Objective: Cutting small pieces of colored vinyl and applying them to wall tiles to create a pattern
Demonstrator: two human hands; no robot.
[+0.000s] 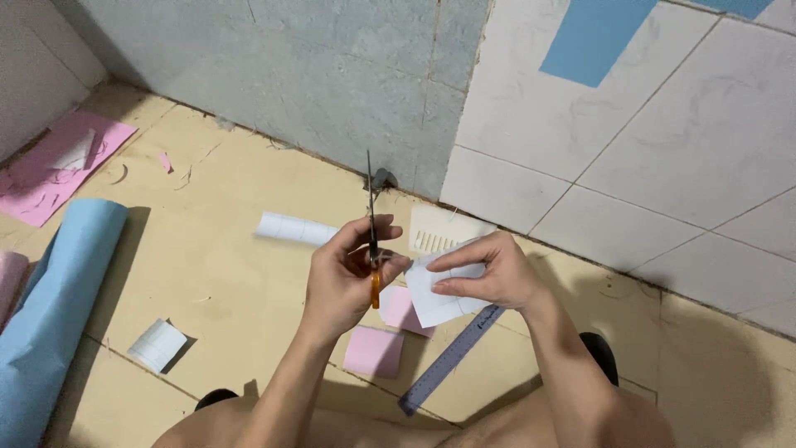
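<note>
My left hand [344, 274] grips orange-handled scissors [371, 217], blades pointing up and away from me. My right hand [489, 272] pinches a white piece of paper [435, 294] right beside the scissors, thumb under and fingers on top. Both hands hover above the tan tiled floor [215, 274]. Below them lie two pink paper pieces [375, 350] and a grey ruler [452, 358].
A blue paper roll [50, 315] lies at the left, a pink sheet [50, 166] in the far left corner. A rolled white paper [294, 228], a small white card [157, 344] and a white slotted card [444, 232] lie on the floor. Tiled walls rise behind.
</note>
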